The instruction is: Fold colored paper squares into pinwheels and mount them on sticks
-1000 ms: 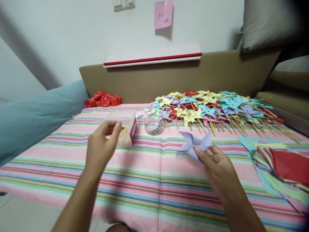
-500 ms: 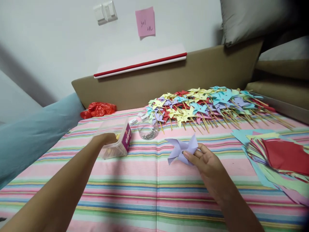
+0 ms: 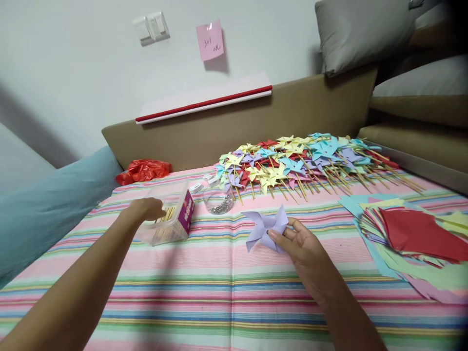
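My right hand pinches a folded lilac paper pinwheel just above the striped cloth, thumb on its centre. My left hand reaches into a clear plastic box of wooden sticks with a purple label; its fingertips are hidden inside the box, curled over the sticks. A small glass jar of silver pins stands right of the box.
A big heap of finished coloured pinwheels on sticks lies at the back. Cut coloured paper squares are stacked at the right. A red plastic bag and a blue cushion are at the left, a brown sofa edge behind.
My left hand has gone forward from above the cloth into the stick box. My right hand has kept hold of the lilac pinwheel. The camera has swung slightly to the right.
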`<state>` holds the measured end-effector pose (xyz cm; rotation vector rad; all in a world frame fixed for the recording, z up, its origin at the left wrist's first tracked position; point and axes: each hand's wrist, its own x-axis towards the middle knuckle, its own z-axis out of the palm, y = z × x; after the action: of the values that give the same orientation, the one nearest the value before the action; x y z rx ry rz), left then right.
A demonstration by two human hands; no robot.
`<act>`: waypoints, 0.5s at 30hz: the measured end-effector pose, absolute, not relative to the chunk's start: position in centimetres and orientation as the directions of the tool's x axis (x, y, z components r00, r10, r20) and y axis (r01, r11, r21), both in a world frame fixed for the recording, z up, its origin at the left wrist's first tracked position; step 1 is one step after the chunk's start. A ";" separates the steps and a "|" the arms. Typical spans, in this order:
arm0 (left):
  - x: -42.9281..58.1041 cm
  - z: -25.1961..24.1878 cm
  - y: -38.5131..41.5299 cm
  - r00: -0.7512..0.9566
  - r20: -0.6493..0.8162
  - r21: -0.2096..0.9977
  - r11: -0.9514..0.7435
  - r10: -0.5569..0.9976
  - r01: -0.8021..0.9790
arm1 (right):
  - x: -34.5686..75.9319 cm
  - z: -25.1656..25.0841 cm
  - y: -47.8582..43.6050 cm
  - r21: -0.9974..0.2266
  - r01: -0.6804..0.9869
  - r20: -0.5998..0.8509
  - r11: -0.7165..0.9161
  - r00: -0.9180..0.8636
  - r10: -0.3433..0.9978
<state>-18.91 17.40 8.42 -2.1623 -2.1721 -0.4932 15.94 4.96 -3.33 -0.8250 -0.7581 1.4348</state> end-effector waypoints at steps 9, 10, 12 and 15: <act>-6.5 7.1 5.2 0.196 0.376 0.331 -0.328 0.906 0.885 | 16.1 -1.8 4.1 -0.732 -0.682 0.034 0.000 -0.037 0.999; -5.0 6.0 4.3 0.232 0.356 0.451 -0.384 0.905 0.806 | 16.2 -1.6 4.1 -0.725 -0.688 0.056 0.024 -0.024 0.998; -2.8 3.7 3.2 0.271 0.313 0.633 -0.412 0.910 0.655 | 16.5 -1.5 3.9 -0.725 -0.686 0.090 0.068 0.004 0.996; -1.0 0.6 2.7 0.359 0.285 0.686 -0.450 0.889 0.571 | 16.9 -1.5 3.7 -0.737 -0.665 0.131 0.119 0.033 0.991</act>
<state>-1.01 2.65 0.64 -2.9518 -1.7386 -1.2181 16.87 3.68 -1.54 -0.5637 -0.7326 1.3830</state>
